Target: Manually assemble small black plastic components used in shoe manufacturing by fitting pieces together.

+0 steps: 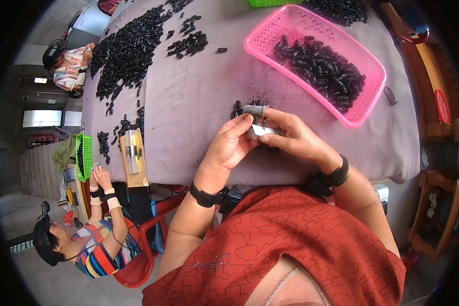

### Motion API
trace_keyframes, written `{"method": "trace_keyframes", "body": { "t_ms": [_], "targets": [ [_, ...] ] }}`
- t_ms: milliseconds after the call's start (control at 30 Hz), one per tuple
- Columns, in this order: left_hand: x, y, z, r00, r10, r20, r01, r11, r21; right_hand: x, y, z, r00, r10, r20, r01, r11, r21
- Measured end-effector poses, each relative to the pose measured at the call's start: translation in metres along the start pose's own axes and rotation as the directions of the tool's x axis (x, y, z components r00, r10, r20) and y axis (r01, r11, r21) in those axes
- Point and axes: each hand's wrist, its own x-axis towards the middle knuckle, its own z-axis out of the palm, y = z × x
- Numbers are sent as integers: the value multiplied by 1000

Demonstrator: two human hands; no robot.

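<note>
My two hands meet over the near middle of the cloth-covered table. My right hand (293, 135) is closed on a small shiny metal blade (262, 131), its thumb pressed along it. A grey wrap (255, 109) covers its index fingertip. My left hand (231, 143) is closed, thumb and fingers pinching a small black plastic part (255, 120) against the blade; most of the part is hidden by the fingers. Just beyond the fingers lie a few loose black parts (237, 108), and dark shavings are scattered around them.
A pink perforated basket (359, 118) holding many black parts stands at the far right. Large heaps of black parts (125, 53) cover the far left. A cardboard tray with a clear roll (133, 158) lies left. Two people (104, 245) work along the left side, one beside a green basket (88, 153).
</note>
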Motion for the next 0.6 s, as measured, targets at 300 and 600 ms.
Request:
{"method": "trace_keyframes", "body": {
  "t_ms": [300, 600],
  "targets": [
    [-2, 0, 5, 999, -33, 21, 33, 999, -25, -1, 2, 1, 1000, -13, -9, 13, 1000, 6],
    [-4, -6, -1, 999, -33, 14, 34, 999, -38, -4, 1, 2, 1000, 10, 6, -10, 999, -33]
  ]
}}
